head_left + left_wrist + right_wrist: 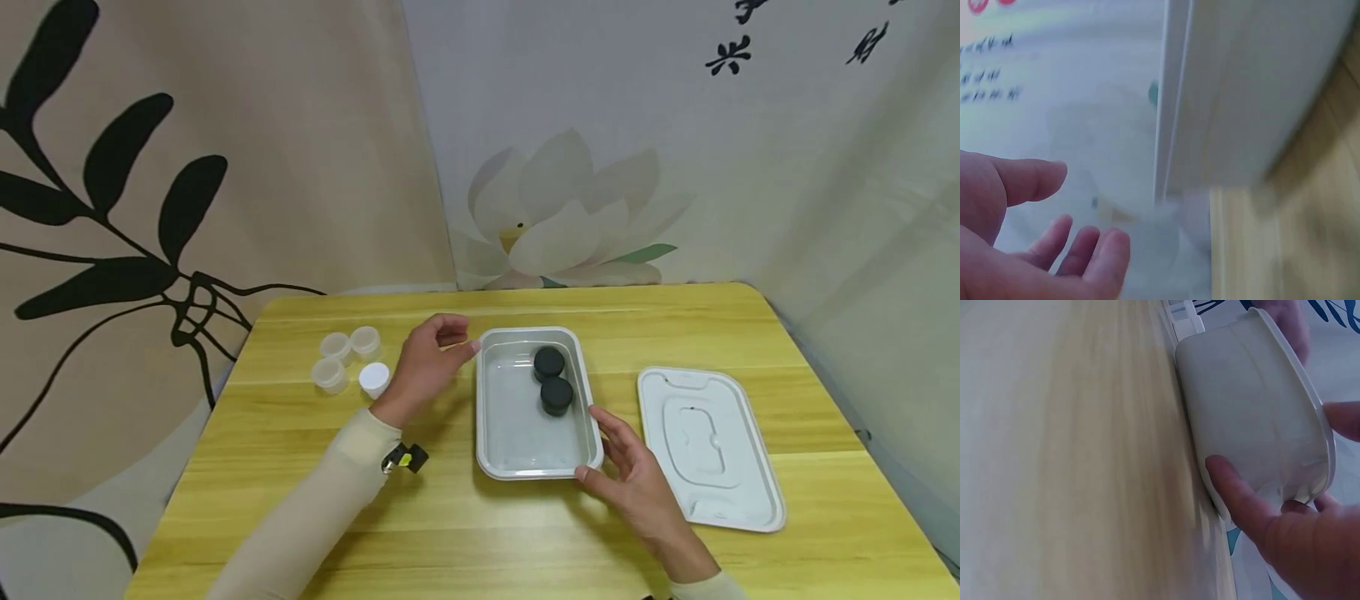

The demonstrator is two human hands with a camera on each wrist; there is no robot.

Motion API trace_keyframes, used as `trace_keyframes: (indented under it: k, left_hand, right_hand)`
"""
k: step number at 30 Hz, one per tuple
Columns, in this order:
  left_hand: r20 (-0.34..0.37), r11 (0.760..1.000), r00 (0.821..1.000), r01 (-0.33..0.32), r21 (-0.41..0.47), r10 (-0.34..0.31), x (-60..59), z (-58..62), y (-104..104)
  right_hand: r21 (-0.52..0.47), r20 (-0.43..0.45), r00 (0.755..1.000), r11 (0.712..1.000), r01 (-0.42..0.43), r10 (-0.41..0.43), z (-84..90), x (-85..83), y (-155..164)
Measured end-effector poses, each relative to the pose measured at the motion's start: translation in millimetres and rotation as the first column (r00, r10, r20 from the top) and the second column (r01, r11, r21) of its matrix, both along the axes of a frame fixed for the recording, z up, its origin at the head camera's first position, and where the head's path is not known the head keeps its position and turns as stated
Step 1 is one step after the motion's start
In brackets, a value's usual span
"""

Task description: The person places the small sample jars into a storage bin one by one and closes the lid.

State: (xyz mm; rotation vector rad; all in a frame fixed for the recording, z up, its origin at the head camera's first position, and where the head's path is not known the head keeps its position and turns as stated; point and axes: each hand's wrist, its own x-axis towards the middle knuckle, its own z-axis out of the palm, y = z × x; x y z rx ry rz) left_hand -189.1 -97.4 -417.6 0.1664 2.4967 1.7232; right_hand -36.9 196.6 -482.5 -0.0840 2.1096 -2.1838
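A: White plastic tray [495, 408], right hand [633, 475] on its near right corner. Thumb on the near wall, fingers along the right rim, bent round the corner. A steadying hold, tray flat on the wooden table [825, 350].

B: Left hand [427, 367]?

A: Just off the tray's far left corner, fingers loosely curled, holding nothing. Wrist view shows an empty palm beside the tray wall. Can't tell if a fingertip touches the rim.

B: Contents?

A: Two black caps [552, 379] in the far right part of the tray, touching each other. Rest of the tray bare.

B: Around it?

A: Flat white lid [708, 446] right of the tray, just beyond the right hand. Left of the left hand: three small clear cups [341, 357] and one white cap [373, 377], clustered.

B: Handling advice?

A: My read: the tray is light and will slide. Keep the right hand pinning that corner, press down, not sideways, so the caps don't roll.
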Motion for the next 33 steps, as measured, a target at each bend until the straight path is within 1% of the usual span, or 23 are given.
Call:
trace_keyframes:
  k: [3, 7, 10, 13, 15, 19, 22, 25, 28, 30, 33]
  left_hand:
    - [0.009, 0.998, 0.998, -0.054, 0.017, 0.054, 4.0, -4.9, -32]
    - [0.011, 0.989, 0.989, -0.149, -0.003, 0.149, 14.1, -14.0, -75]
    - [0.029, 0.970, 0.970, -0.242, 0.016, 0.241, 23.4, -19.6, -101]
    - [0.058, 0.950, 0.949, -0.311, 0.029, 0.309, 32.9, -25.0, -117]
    - [0.077, 0.939, 0.937, -0.342, 0.024, 0.339, 37.9, -29.4, -124]
    - [0.116, 0.929, 0.923, -0.371, 0.008, 0.368, 43.9, -37.6, -130]
    - [0.123, 0.927, 0.921, -0.374, 0.015, 0.370, 45.5, -41.8, -131]
    - [0.129, 0.931, 0.925, -0.363, 0.022, 0.358, 46.1, -46.0, -132]
    - [0.156, 0.936, 0.926, -0.352, 0.024, 0.344, 47.1, -51.4, -132]
    - [0.177, 0.936, 0.925, -0.350, 0.050, 0.336, 46.9, -56.2, -131]
    - [0.200, 0.929, 0.923, -0.354, 0.105, 0.329, 45.1, -64.1, -129]
  right_hand:
    - [-0.003, 0.019, 1.000, 1.000, -0.002, 0.002, -1.3, 0.7, -1]
    - [0.009, 0.032, 0.999, 1.000, -0.005, 0.005, -4.1, 1.0, 0]
    - [0.012, 0.022, 1.000, 1.000, -0.009, 0.009, -5.9, 0.9, 2]
    - [0.012, 0.016, 1.000, 1.000, -0.010, 0.010, -6.8, 1.2, 3]
    - [0.010, 0.011, 1.000, 1.000, -0.007, 0.007, -7.0, 1.4, 4]
    - [0.008, 0.006, 1.000, 1.000, 0.003, -0.003, -7.3, 1.5, 4]
    - [0.009, 0.010, 1.000, 1.000, 0.009, -0.009, -7.3, 1.5, 4]
    - [0.011, 0.014, 1.000, 1.000, 0.012, -0.012, -7.3, 1.7, 4]
    - [0.017, 0.012, 1.000, 1.000, 0.013, -0.013, -6.8, 1.9, 4]
    - [0.019, 0.012, 1.000, 1.000, 0.016, -0.016, -6.4, 1.5, 4]
    - [0.012, 0.012, 1.000, 1.000, 0.017, -0.017, -4.9, 0.8, 4]
